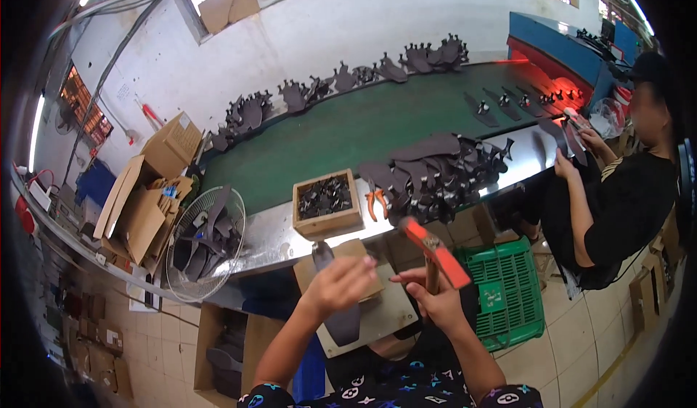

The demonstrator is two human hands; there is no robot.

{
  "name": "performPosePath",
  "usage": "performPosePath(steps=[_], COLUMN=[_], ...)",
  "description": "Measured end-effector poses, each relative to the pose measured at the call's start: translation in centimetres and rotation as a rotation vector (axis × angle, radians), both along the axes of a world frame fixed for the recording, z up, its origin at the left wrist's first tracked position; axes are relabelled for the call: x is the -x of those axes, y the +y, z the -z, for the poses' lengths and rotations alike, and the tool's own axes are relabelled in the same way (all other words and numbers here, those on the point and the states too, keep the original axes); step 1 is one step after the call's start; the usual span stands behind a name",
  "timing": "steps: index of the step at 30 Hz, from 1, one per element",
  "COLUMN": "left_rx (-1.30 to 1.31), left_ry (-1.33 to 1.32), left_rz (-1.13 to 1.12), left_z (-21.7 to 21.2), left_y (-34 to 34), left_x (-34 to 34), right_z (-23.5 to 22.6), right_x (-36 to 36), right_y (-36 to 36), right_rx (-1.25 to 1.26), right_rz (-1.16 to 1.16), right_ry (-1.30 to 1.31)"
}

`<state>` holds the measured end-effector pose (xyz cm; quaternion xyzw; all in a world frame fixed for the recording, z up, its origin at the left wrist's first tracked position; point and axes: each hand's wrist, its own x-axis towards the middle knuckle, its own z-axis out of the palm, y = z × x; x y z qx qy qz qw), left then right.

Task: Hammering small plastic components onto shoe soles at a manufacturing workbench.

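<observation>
While our left hand grips a dark flat sole piece and our right hand holds orange-handled pliers, a heap of dark pieces beyond them looks undone.

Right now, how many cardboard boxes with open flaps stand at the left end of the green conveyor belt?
2 clearly: an upper box by the white wall, and a larger one below it beside the round fan. More may be hidden behind.
</observation>
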<state>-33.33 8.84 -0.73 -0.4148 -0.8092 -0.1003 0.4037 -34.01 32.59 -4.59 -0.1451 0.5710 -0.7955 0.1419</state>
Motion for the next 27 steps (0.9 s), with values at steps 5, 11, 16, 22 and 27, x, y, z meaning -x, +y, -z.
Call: performPosePath(steps=[5, 11, 16, 22, 27], left_rx=[0.186, -0.200, -0.682, -0.829, -0.892], left_ry=[0.163, -0.095, -0.430, -0.513, -0.641], left_rz=[0.036, -0.055, -0.395, -0.506, -0.299], left_z=[-1.0, 4.6, 6.3, 4.4, 2.1], left_y=[0.3, -2.3, -4.8, -3.9, -4.8], left_x=[-3.9, -4.8, -4.9, -4.7, -4.6], right_z=[-2.3, -0.2, 0.7, 0.4, 0.6], right_x=[-0.3, -0.2, 0.9, 0.8, 0.8], right_y=[-2.8, -4.9, -5.7, -7.0, -7.5], right_rx=[0.081, -0.012, 0.053, 0.095, 0.128], right_rz=[-0.212, -0.214, -0.305, -0.381, -0.387], right_ry=[-0.115, -0.037, -0.134, -0.076, -0.093])
